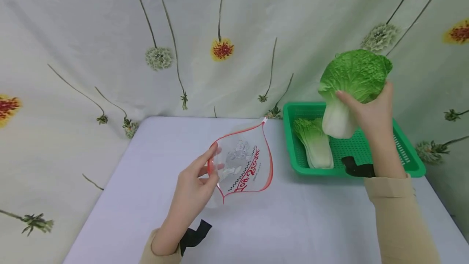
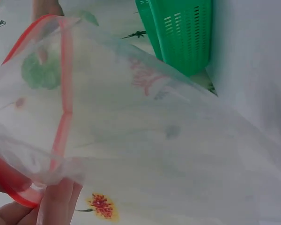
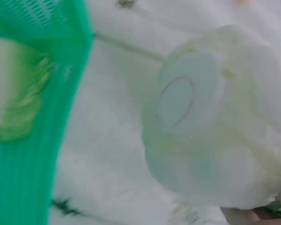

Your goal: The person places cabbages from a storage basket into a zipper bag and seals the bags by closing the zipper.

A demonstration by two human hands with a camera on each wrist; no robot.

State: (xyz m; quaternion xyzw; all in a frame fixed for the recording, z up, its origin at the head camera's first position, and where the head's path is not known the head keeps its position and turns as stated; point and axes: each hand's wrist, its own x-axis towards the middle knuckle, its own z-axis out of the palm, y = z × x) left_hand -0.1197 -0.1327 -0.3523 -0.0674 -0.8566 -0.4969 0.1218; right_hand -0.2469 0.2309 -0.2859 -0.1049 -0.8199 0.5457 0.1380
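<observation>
In the head view my left hand (image 1: pixel 194 186) pinches the near left rim of a clear plastic zip bag (image 1: pixel 242 162) with red edging and red lettering. The bag's mouth gapes apart, and through its film the left wrist view shows a blurred green shape. My right hand (image 1: pixel 373 113) grips a leafy green cabbage (image 1: pixel 355 76) with a thick white base, holding it up above the green basket (image 1: pixel 302 170). The cabbage's pale base (image 3: pixel 210 117) fills much of the right wrist view. A second, slimmer cabbage (image 1: pixel 316 148) lies in the basket's left part.
The basket stands at the back right of the white-covered table (image 1: pixel 154 154), with slotted sides. Behind the table hangs a pale cloth (image 1: pixel 110 31) printed with flowers and dandelions. A black strap (image 1: pixel 196 235) hangs off the left wrist, another (image 1: pixel 357 168) off the right.
</observation>
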